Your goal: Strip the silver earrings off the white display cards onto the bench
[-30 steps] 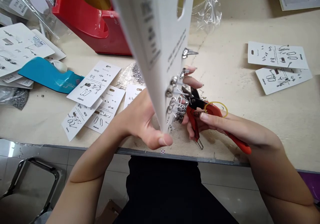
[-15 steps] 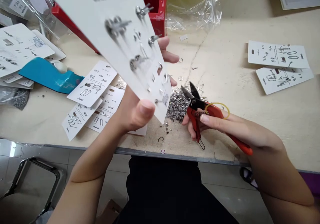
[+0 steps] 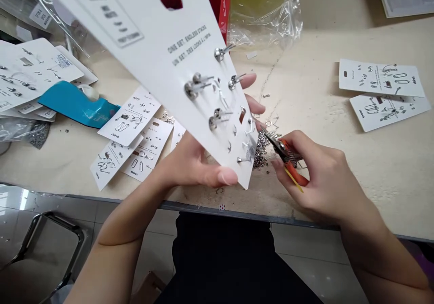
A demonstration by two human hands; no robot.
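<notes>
Card w/ metal posts (image 3: 152, 64), tilted, L of parts pile (image 3: 261, 152): prob. light, stiff-ish, posts bendable; best held by bare edges. L hand (image 3: 193, 164), L of pile, pinches card, thumb near lower edge. R hand (image 3: 325, 182), R of pile, back up, grips cutters (image 3: 280, 147), tips twd. card.

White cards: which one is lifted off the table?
The card in the left hand, tilted up with metal posts sticking out of the side in view; the other cards lie on the table.
</notes>
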